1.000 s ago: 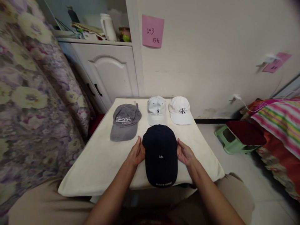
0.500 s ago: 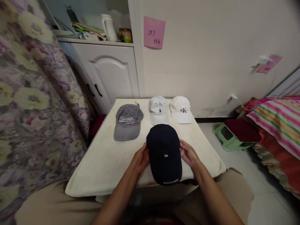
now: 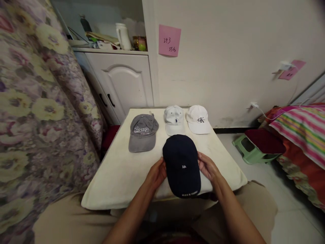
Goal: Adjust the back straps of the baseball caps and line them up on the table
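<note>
Between my two hands is a navy baseball cap (image 3: 182, 159) with a small white logo, its brim pointing toward me past the table's front edge. My left hand (image 3: 157, 172) grips the cap's left side, fingers partly hidden beneath it. On the opposite side my right hand (image 3: 207, 165) pinches the edge of the crown. A grey cap (image 3: 142, 134) with white lettering lies to the left on the table. Farther back sit a pale blue-white cap (image 3: 174, 118) with a small dark emblem and a white cap (image 3: 198, 118) with black letters.
A cream cloth covers the table (image 3: 119, 183). Floral curtains (image 3: 50, 112) hang on the left, near a white cabinet (image 3: 122, 81). Behind the table rises a wall with a pink note (image 3: 169, 40). To the right are a green stool (image 3: 250, 152) and a bed (image 3: 304, 128).
The view has shifted slightly, so everything appears a little to the right. Both hands still hold the navy cap in nearly the same place above the table's front.
</note>
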A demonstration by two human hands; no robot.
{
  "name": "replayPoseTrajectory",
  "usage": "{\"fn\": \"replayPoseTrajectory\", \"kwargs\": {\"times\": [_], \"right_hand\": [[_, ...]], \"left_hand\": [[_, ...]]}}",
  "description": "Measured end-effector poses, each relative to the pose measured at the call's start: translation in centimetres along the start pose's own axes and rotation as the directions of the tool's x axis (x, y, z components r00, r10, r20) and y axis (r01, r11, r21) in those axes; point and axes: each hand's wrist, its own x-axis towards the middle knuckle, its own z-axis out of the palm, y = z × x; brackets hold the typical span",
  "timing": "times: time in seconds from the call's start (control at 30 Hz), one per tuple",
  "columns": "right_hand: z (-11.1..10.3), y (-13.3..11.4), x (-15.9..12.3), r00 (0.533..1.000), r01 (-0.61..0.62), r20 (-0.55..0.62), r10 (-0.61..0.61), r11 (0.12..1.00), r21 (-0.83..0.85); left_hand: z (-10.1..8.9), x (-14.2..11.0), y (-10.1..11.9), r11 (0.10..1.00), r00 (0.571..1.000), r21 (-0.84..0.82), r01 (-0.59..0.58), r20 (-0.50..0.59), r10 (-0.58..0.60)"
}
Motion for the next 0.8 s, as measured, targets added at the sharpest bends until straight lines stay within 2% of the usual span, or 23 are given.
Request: {"fn": "replayPoseTrajectory", "kwargs": {"times": [0.27,0.53,0.8], "right_hand": [[-0.2,-0.4,-0.9,0.995,-0.086,0.046,0.085,0.996,0.017],[-0.4,0.4,-0.5,0.997,-0.066,0.05,0.064,0.997,0.038],[1.3,1.4,-0.6,0.994,-0.105,0.048,0.101,0.991,0.081]], "left_hand": [[-1.3,0.3,0.3,0.999,0.995,-0.033,0.026,0.098,-0.022],[-1.5,0.1,-0.6,0.996,0.977,-0.088,0.029,0.214,-0.01],[-2.6,-0.4,-0.9,0.983,0.93,-0.133,0.126,0.362,-0.07]]}}
